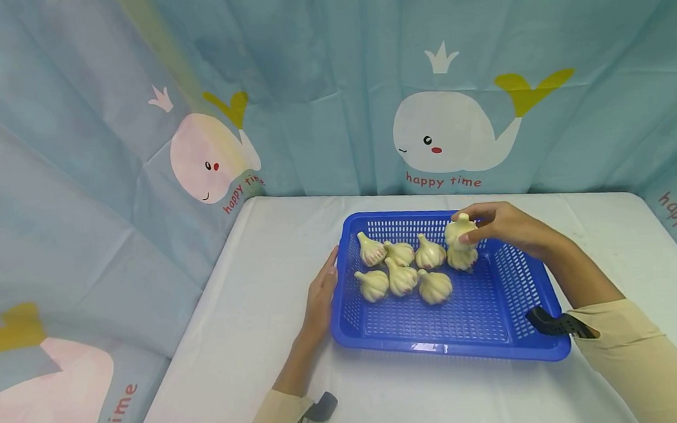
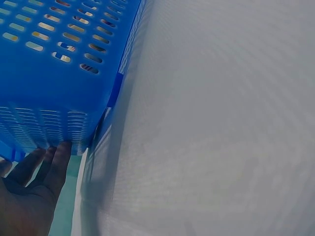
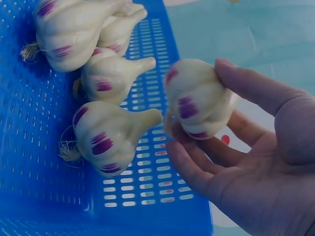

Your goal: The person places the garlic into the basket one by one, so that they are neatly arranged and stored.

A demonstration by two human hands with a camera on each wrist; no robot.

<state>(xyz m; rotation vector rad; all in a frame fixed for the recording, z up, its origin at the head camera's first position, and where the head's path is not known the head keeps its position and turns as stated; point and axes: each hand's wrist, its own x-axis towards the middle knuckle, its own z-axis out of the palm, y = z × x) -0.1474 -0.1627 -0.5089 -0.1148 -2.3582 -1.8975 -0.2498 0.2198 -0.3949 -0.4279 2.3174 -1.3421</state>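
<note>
A blue plastic basket (image 1: 434, 348) with slotted walls holds several garlic bulbs (image 1: 435, 287), mostly gathered in its left half. My right hand (image 1: 505, 227) pinches one garlic bulb (image 3: 197, 101) between thumb and fingers, at the basket's far side. In the head view that bulb overlaps another garlic bulb (image 1: 462, 259) lying in the basket. Purple streaks mark the bulbs in the right wrist view, and some show root tufts. Against the basket's left outer wall rests my left hand (image 1: 319, 297); the left wrist view shows its extended fingertips touching the slotted wall (image 2: 44, 125).
The basket stands on a table with a white cover (image 1: 250, 288). Behind and to the left hangs a light blue curtain (image 1: 320, 96) printed with whales. A dark strap device sits near each wrist, the right one (image 1: 546, 322) over the basket's right rim.
</note>
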